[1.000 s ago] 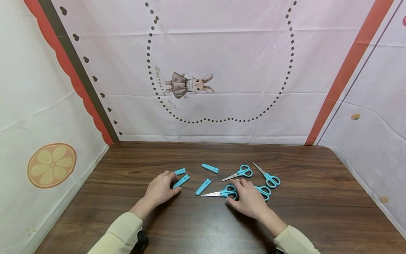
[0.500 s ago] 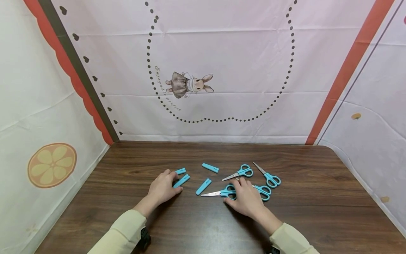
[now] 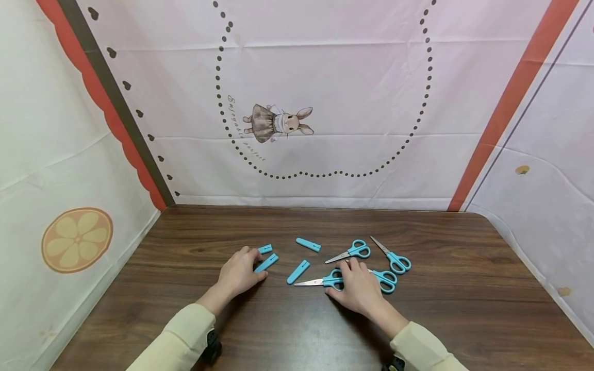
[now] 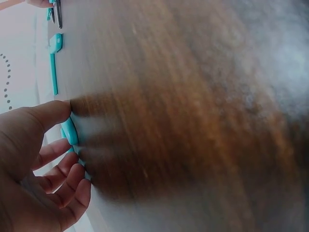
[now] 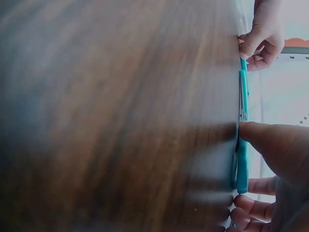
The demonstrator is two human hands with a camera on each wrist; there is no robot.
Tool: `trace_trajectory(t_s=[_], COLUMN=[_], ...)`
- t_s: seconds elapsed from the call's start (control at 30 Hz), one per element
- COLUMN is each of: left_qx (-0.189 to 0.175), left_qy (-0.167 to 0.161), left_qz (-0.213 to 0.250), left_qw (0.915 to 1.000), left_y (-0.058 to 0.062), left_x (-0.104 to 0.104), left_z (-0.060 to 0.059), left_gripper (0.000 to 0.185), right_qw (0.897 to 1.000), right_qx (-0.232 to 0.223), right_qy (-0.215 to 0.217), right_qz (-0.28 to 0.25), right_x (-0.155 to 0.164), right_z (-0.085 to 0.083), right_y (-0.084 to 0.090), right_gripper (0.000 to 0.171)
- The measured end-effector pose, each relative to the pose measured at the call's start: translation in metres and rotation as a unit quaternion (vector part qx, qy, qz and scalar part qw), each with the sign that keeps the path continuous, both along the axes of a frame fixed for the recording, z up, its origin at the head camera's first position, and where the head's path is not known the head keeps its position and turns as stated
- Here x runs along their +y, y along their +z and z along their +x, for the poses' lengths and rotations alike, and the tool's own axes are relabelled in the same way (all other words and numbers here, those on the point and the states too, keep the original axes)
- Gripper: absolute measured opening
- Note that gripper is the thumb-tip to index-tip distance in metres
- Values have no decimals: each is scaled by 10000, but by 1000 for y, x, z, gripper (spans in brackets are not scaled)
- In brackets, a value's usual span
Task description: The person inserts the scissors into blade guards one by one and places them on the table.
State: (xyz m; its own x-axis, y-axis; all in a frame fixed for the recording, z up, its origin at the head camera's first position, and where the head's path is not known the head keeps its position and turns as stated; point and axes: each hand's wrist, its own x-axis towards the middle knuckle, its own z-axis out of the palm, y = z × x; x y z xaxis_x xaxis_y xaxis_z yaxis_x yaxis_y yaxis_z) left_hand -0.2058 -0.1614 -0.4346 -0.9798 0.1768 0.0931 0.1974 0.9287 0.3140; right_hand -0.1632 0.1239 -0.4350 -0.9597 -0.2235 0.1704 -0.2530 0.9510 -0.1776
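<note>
- My left hand [image 3: 238, 273] rests on the dark wooden counter [image 3: 464, 309], its fingers curled around one end of a blue blade cover [image 3: 266, 263]; the left wrist view shows my thumb on one side of the cover and my fingertips on the other.
- A shorter blue cover [image 3: 265, 249] lies just beyond my left hand, close to the one I pinch.
- My right hand [image 3: 358, 288] lies on the handle of the nearest scissors [image 3: 320, 281], whose blades point left along the counter. In the right wrist view my thumb [image 5: 270, 140] and my curled fingers sit either side of the blue handle, so I grip it.
- A second pair of scissors [image 3: 385, 280] lies partly under my right hand, just to its right.
- Two more pairs lie further back: one [image 3: 351, 252] with blades pointing left, another [image 3: 392, 257] angled away to the right.
- Between my hands lies a loose cover [image 3: 298, 271], and another cover [image 3: 308, 245] sits behind it.
</note>
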Motion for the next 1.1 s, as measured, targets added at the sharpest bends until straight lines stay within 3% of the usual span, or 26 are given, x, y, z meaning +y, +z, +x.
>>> trace_trajectory(t_s=[1.1], left_qx=[-407], left_qy=[72], left_qz=[311], left_qw=[9987], left_y=[4], left_x=[4], left_z=[-4], left_gripper=[28], right_qw=[9998], right_qx=[-51], right_qy=[-165], right_qz=[-46], right_x=[-5], right_z=[-1], right_y=[0], right_gripper=[49])
